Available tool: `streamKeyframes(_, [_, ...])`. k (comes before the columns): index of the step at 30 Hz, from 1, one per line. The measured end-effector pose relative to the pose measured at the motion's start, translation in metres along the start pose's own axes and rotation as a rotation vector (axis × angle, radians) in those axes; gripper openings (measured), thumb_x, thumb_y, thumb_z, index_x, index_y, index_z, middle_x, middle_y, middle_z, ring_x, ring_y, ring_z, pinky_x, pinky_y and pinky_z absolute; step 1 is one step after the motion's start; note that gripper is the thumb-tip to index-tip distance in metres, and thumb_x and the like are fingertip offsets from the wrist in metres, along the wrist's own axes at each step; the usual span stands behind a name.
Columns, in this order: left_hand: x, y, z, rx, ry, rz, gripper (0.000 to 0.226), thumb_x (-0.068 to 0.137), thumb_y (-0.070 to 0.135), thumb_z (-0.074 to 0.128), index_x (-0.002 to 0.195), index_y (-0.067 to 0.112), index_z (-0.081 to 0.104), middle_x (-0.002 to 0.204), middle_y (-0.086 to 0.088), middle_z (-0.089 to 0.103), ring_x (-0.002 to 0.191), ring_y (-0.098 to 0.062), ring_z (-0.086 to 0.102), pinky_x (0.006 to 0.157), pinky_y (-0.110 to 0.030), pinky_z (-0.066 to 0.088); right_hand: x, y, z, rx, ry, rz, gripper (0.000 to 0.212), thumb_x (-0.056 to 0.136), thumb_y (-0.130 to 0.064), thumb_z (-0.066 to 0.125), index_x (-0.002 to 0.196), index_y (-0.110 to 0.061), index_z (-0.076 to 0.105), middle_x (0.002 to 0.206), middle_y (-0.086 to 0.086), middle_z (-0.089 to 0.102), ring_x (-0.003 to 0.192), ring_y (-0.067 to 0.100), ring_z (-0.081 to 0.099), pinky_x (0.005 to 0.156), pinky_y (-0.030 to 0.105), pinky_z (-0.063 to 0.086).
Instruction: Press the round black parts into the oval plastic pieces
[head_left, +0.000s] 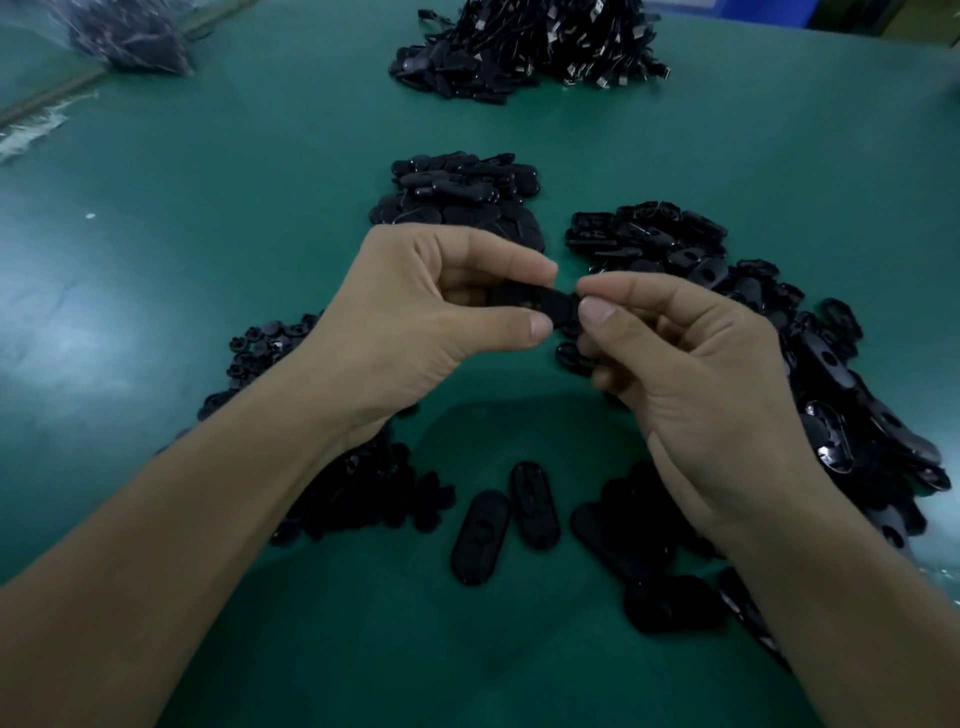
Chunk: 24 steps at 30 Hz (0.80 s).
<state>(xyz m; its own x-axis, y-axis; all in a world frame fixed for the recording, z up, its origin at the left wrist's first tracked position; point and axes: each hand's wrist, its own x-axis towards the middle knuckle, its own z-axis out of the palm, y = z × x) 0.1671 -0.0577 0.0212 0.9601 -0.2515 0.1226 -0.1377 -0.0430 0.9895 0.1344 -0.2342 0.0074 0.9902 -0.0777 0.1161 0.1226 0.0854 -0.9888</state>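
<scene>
**A:** What are the hands holding?

**B:** The left hand (441, 312) and the right hand (691, 374) are holding one oval piece (524, 301) between them, raised above the middle of the green counter (208, 208). The left grip is narrow, with thumb below and forefinger above, pinching the piece's left half. The right grip is narrow too, with thumb and forefinger closing on its right end. I cannot tell whether a round part is sitting under that thumb.

**A:** How is the piece looking?

**B:** It is black, flat and elongated with rounded ends, and it is showing a dull plastic sheen. The fingers are hiding most of it.

**A:** What is lying around it?

**B:** Two loose ovals (480, 538) are lying side by side on the counter below the hands. Each is showing a raised rim and a hollow in its middle. A heap of round parts (270, 343), small and button-like, is sitting under the left forearm. A glossy pile of ovals (675, 249) is spreading along the right side, passing under the right wrist. Another stack of ovals (457, 197) is sitting just behind the hands. Far back, a tangle of black cords (530, 47) with small metal ends is heaped up. A clear bag (130, 36) of dark pieces is lying at the far left corner. The counter's surface is looking smooth and matte.
</scene>
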Motion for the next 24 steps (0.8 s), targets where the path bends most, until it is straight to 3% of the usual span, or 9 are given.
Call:
streamKeyframes(4, [-0.0011, -0.0003, 0.0020, 0.044, 0.095, 0.029, 0.037, 0.061, 0.003, 0.091, 0.089, 0.021, 0.074, 0.084, 0.000, 0.078, 0.079, -0.010, 0.074, 0.075, -0.020, 0.057, 0.0010, -0.0029, -0.0027, 0.091, -0.013, 0.001, 0.014, 0.079, -0.019, 0.074, 0.087, -0.027, 0.081, 0.073, -0.004, 0.071, 0.071, 0.007, 0.063, 0.063, 0.017, 0.048])
streamKeyframes(8, [-0.0025, 0.0023, 0.0029, -0.034, 0.165, 0.021, 0.043, 0.056, 0.017, 0.087, 0.095, 0.015, 0.071, 0.079, -0.005, 0.077, 0.069, -0.015, 0.074, 0.064, -0.025, 0.059, 0.0003, -0.0050, -0.0030, 0.213, -0.068, 0.052, 0.021, 0.074, -0.018, 0.072, 0.093, -0.019, 0.081, 0.079, 0.002, 0.072, 0.069, 0.008, 0.064, 0.061, 0.015, 0.049])
streamKeyframes(12, [-0.0031, 0.0047, 0.0031, -0.029, 0.169, 0.005, 0.026, 0.074, 0.013, 0.084, 0.096, 0.015, 0.069, 0.078, -0.002, 0.078, 0.065, -0.018, 0.075, 0.054, -0.026, 0.058, 0.0005, -0.0064, -0.0017, 0.256, -0.064, 0.079, 0.024, 0.072, -0.015, 0.072, 0.096, -0.016, 0.076, 0.079, 0.006, 0.071, 0.068, 0.009, 0.064, 0.059, 0.016, 0.049])
streamKeyframes(15, [-0.0030, 0.0047, 0.0039, -0.047, 0.180, 0.009, 0.024, 0.074, 0.019, 0.081, 0.094, 0.014, 0.070, 0.078, -0.004, 0.078, 0.061, -0.018, 0.074, 0.052, -0.023, 0.056, 0.0007, -0.0071, -0.0010, 0.252, -0.058, 0.069, 0.016, 0.071, -0.016, 0.073, 0.086, -0.018, 0.078, 0.077, 0.005, 0.071, 0.066, 0.010, 0.063, 0.058, 0.017, 0.049])
streamKeyframes(17, [-0.0020, 0.0041, 0.0041, -0.067, 0.177, 0.000, 0.017, 0.078, 0.013, 0.080, 0.092, 0.011, 0.071, 0.077, -0.007, 0.077, 0.063, -0.018, 0.074, 0.055, -0.021, 0.056, 0.0000, -0.0067, 0.0000, 0.138, -0.044, 0.027, 0.010, 0.076, -0.012, 0.076, 0.082, -0.020, 0.078, 0.074, 0.004, 0.071, 0.065, 0.009, 0.063, 0.058, 0.017, 0.048])
streamKeyframes(20, [-0.0008, 0.0024, 0.0038, -0.060, 0.150, -0.028, 0.008, 0.083, 0.004, 0.077, 0.087, 0.009, 0.073, 0.075, -0.008, 0.077, 0.065, -0.018, 0.075, 0.058, -0.020, 0.057, -0.0031, -0.0040, 0.0024, -0.200, 0.017, -0.121, 0.019, 0.086, -0.004, 0.074, 0.083, -0.023, 0.076, 0.072, 0.001, 0.073, 0.062, 0.010, 0.065, 0.057, 0.016, 0.048])
streamKeyframes(24, [-0.0022, 0.0013, 0.0033, 0.040, 0.103, -0.019, 0.012, 0.082, 0.000, 0.078, 0.086, 0.011, 0.075, 0.072, -0.006, 0.076, 0.066, -0.019, 0.075, 0.060, -0.022, 0.058, -0.0068, -0.0007, 0.0053, -0.391, 0.025, -0.178, 0.020, 0.088, -0.011, 0.074, 0.082, -0.030, 0.075, 0.074, 0.000, 0.073, 0.069, 0.026, 0.066, 0.059, 0.037, 0.055])
